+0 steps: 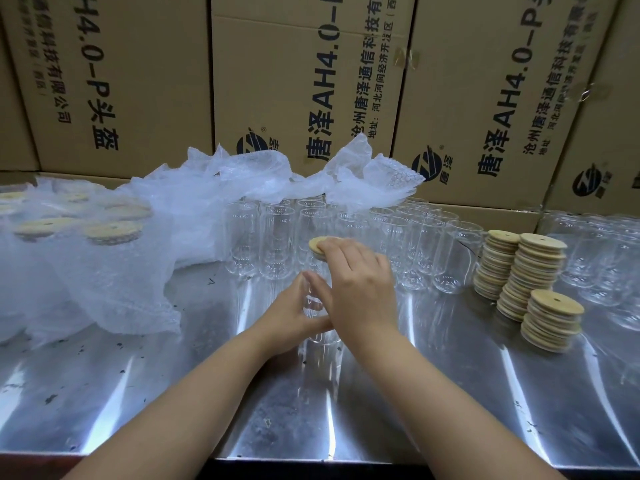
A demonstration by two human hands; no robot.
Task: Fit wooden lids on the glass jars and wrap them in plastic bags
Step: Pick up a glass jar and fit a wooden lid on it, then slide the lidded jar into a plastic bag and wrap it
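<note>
The jar (317,306) stands upright on the desk (138,393), in the middle and near to us. Its long axis runs up and down and its mouth points up, though the wide lens makes it seem to lean away. On the mouth lies the lid (317,244) — flat, face up, with only its far-left edge showing.

The right hand (356,282) is directly above the lid, so the lid lies just under its fingers. We judge that the coming press must go straight down, along the axis of the jar. This hand is released, not clenched: the fingers are almost straight and rest on the wood. The left hand (294,313) grasps the body of the jar from the left, its fingers and thumb curled round the glass. We cannot tell if the lid is fully seated.

Behind the jar the empty jars (346,230) stand in rows, mouths up. To the right are the lid stacks (530,271), on the side of the right hand. To the left lie the bags (121,271) — a loose heap, nearer to the left hand — and the wrapped jars (45,226) are at the far left. Cartons (311,81) close the back.
</note>
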